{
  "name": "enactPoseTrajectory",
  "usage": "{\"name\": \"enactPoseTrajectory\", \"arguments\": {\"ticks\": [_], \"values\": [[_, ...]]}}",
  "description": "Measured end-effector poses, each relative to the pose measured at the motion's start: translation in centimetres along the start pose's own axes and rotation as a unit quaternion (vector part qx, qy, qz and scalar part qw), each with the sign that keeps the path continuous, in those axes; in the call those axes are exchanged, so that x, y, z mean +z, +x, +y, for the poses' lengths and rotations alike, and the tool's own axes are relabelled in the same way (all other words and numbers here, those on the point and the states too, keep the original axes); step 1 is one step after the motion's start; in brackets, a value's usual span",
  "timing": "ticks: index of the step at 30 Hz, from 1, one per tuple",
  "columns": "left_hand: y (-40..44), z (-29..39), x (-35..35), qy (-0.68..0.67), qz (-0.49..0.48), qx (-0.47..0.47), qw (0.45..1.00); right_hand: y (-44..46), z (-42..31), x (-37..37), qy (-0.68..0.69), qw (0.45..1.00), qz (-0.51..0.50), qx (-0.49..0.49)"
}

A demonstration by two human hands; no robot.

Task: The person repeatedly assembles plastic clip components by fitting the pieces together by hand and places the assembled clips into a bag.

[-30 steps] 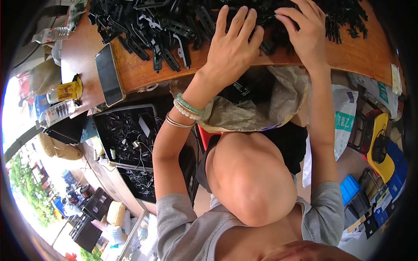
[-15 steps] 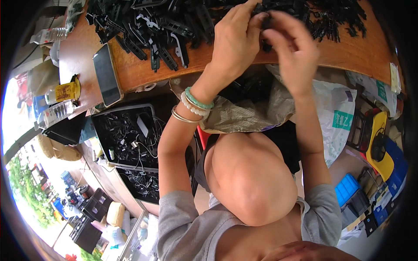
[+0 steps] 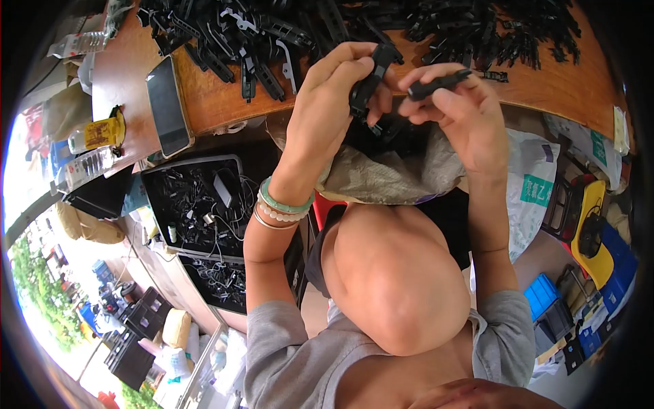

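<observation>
My left hand (image 3: 334, 88), with bangles at the wrist, grips a black plastic part (image 3: 371, 82) between thumb and fingers. In my right hand (image 3: 470, 112) is a smaller black piece (image 3: 439, 85), pinched by thumb and fingers. The two pieces are apart, side by side over the table's front edge. Behind them a heap of black plastic parts (image 3: 272, 34) covers the back of the wooden table (image 3: 211, 102). Below my hands an open woven sack (image 3: 381, 180) has black parts inside.
A phone (image 3: 168, 105) lies at the table's left. Plastic bottles (image 3: 82, 44) stand beyond it. Two black trays (image 3: 194, 198) of small parts and cables are at lower left. A white bag (image 3: 528, 191) hangs at the right, near a yellow and black object (image 3: 593, 232).
Both hands have drawn back from the heap toward me, over the table edge and sack. Each now shows a black part in its fingers.
</observation>
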State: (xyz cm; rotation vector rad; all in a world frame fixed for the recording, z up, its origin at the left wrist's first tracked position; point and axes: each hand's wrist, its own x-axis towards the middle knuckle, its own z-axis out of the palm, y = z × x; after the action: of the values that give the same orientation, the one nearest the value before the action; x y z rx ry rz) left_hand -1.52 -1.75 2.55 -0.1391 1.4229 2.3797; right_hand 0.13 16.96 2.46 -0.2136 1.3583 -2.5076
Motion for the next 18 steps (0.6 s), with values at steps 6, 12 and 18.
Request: {"name": "enactPoseTrajectory", "arguments": {"ticks": [6, 12, 18], "values": [[-0.8, 0.4, 0.7, 0.041, -0.018, -0.018, 0.999, -0.5, -0.1, -0.4, -0.107, 0.993, -0.029, 0.028], [-0.9, -0.1, 0.1, 0.116, -0.054, 0.022, 0.992, -0.8, 0.5, 0.9, -0.239, 0.971, 0.023, -0.009], [-1.1, -0.3, 0.6, 0.069, -0.026, -0.004, 0.997, -0.9, 0.0, 0.8, -0.197, 0.978, 0.061, -0.014]]}}
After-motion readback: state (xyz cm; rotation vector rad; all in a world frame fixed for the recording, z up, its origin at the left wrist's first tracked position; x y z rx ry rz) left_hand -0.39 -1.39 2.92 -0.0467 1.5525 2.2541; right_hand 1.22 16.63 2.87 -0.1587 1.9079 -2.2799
